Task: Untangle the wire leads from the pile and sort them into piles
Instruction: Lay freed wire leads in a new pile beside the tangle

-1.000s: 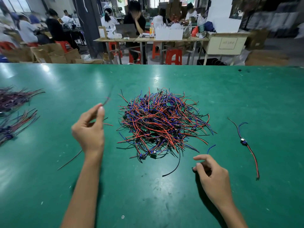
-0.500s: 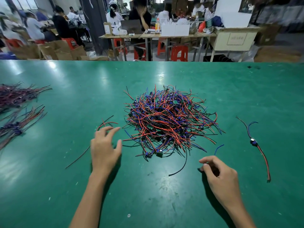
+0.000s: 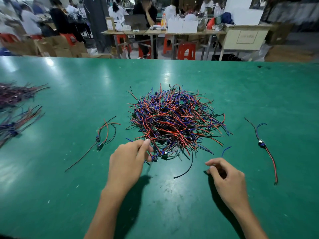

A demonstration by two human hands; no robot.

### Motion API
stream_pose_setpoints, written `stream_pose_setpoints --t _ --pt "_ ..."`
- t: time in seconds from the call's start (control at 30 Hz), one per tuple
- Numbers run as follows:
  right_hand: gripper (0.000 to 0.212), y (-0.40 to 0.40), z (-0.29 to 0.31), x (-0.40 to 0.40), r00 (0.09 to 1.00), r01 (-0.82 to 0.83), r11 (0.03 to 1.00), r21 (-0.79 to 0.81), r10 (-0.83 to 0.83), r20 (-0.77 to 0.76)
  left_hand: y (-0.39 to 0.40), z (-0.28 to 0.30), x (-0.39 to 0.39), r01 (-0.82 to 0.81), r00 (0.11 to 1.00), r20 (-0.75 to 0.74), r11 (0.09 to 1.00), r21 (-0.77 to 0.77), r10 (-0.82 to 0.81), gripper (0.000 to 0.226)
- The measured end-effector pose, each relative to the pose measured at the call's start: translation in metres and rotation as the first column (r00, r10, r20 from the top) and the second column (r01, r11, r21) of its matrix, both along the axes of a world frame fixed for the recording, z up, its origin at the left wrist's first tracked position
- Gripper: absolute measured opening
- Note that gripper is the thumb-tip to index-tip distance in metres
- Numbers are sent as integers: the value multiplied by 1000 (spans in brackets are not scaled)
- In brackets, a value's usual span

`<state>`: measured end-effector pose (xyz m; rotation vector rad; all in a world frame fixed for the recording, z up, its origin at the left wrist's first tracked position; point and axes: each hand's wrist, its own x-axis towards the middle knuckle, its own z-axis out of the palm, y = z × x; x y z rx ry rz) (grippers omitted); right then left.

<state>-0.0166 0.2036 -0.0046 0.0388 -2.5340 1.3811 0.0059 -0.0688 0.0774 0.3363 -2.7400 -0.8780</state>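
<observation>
A tangled pile of red, blue and black wire leads lies mid-table on the green table. My left hand is at the pile's near-left edge, thumb and fingers pinching a wire lead there beside a small blue connector. My right hand rests on the table right of the pile's near edge, fingers loosely curled, holding nothing I can see. Two separated leads lie left of the pile. A single lead lies to the right.
Two sorted bundles of leads lie at the far left, an upper bundle and a lower bundle. A loose black wire curves between my hands. Beyond the table's far edge are people, work tables and red stools.
My left hand laid its lead down left of the pile, then moved right to the pile's near edge and took hold of a wire. My right hand stayed put.
</observation>
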Motion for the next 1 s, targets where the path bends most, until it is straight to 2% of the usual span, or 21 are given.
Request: stream_pose_setpoints --t 0.17,0.2,0.3,0.37,0.43,0.5,0.57,0.63,0.7,0.77,0.8,0.9,1.0 --pt "35 -4 4 5 995 -42 998 40 45 -84 74 -6 33 54 996 -86 932 357 -25 35" --pt "43 -6 5 7 990 -72 996 51 78 -117 87 -12 39 72 995 -85 935 347 -45 35" --pt "65 -10 8 13 962 -214 974 72 223 -156 120 -27 51 130 990 -74 978 162 -119 41" --pt "65 -10 9 14 934 -309 947 86 320 -161 136 -36 53 174 980 -109 980 97 -163 42" --pt "54 -7 8 13 918 -337 938 75 345 -197 146 -40 51 237 960 -168 970 52 -225 39" --pt "39 -4 6 12 927 -320 947 -35 306 -219 147 -41 48 274 941 -215 961 34 -260 42" --pt "25 -2 2 9 956 -284 934 -219 256 -146 142 -42 42 294 930 -266 947 129 -253 47" --pt "11 -1 0 4 974 -222 889 -400 218 -55 133 -43 34 300 917 -336 928 223 -216 41" --pt "19 3 1 -1 988 -148 858 -492 154 -29 123 -50 20 286 904 -361 951 116 -227 29" --pt "26 6 5 -3 993 -116 839 -531 117 -32 113 -56 2 304 902 -303 951 -56 -306 33" --pt "26 6 5 -3 993 -113 831 -544 119 -25 109 -59 -5 344 898 -259 934 -95 -356 35" --pt "28 8 3 -5 992 -108 812 -573 123 -13 105 -69 -17 422 867 -243 900 -107 -436 21" --pt "30 11 3 -8 996 -51 742 -668 84 17 106 -74 -17 359 865 -364 933 -33 -346 14"
